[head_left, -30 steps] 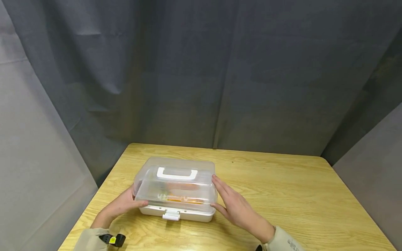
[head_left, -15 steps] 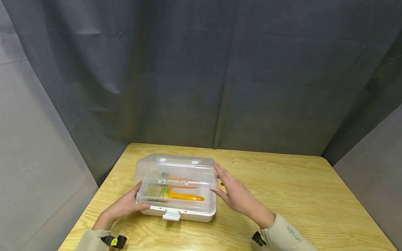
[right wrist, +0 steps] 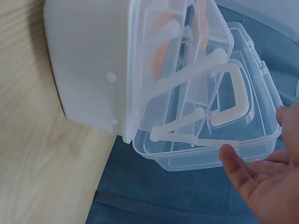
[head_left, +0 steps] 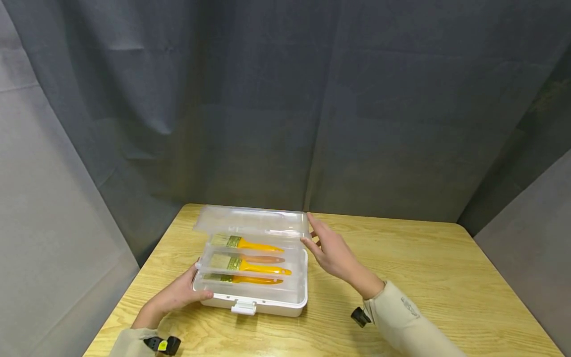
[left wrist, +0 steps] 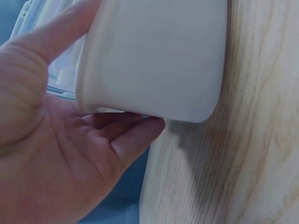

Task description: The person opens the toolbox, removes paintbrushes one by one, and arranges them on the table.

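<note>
A storage box with a white base (head_left: 276,311) and clear lid (head_left: 250,218) stands on the table, lid swung up and back. Its clear trays (right wrist: 198,70) are raised on white hinged arms (right wrist: 187,77). Several flat paintbrushes with yellow handles (head_left: 263,268) lie in the trays and below them. My left hand (head_left: 176,290) grips the base's left end, thumb at the front rim; in the left wrist view its fingers (left wrist: 140,140) are against the end wall. My right hand (head_left: 334,253) holds the lid's right end between thumb and fingers.
The wooden table (head_left: 401,277) extends right of the box. Dark curtain (head_left: 379,124) hangs along the table's back edge, behind the lid. A white latch (head_left: 243,308) sticks out at the base's front, and a white handle (right wrist: 236,95) is on the lid.
The lid has swung up and backward with my right hand moving up along with it. The trays have risen and spread, showing more paintbrushes. My left hand has barely moved.
</note>
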A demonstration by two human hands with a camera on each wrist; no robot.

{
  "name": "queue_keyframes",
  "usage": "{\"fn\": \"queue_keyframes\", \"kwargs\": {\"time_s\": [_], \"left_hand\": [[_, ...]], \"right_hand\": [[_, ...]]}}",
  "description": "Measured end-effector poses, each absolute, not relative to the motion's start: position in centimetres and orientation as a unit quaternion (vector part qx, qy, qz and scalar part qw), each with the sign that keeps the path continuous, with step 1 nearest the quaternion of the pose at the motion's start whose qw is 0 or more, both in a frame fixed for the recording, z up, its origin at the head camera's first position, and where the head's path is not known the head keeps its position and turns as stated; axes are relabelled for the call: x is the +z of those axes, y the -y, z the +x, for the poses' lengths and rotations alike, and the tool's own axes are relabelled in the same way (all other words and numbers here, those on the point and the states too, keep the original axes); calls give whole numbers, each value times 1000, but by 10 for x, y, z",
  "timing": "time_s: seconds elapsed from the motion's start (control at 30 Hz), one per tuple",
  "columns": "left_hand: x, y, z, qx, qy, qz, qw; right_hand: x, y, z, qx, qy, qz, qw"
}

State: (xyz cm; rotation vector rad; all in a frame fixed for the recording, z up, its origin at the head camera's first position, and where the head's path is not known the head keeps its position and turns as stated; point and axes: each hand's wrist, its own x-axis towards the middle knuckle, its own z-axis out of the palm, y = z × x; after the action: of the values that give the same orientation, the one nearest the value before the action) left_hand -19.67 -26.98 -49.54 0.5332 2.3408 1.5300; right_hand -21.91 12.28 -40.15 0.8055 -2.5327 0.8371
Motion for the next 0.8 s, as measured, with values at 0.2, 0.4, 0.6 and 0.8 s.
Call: {"fn": "queue_keyframes", "kwargs": {"time_s": [0.2,0.4,0.6,0.8], "left_hand": [[-494,269,-195,523,-819,181,149],[-491,268,-194,511,-829,175,145],[-492,267,-195,529,-817,171,154],[-491,265,-195,512,-832,156,149]], "right_hand": [[-397,-122,-230,284,904,270,172],[-392,-123,-238,278,913,250,161],[-387,-125,-251,311,912,227,139],[-386,-127,-271,340,906,213,135]]}}
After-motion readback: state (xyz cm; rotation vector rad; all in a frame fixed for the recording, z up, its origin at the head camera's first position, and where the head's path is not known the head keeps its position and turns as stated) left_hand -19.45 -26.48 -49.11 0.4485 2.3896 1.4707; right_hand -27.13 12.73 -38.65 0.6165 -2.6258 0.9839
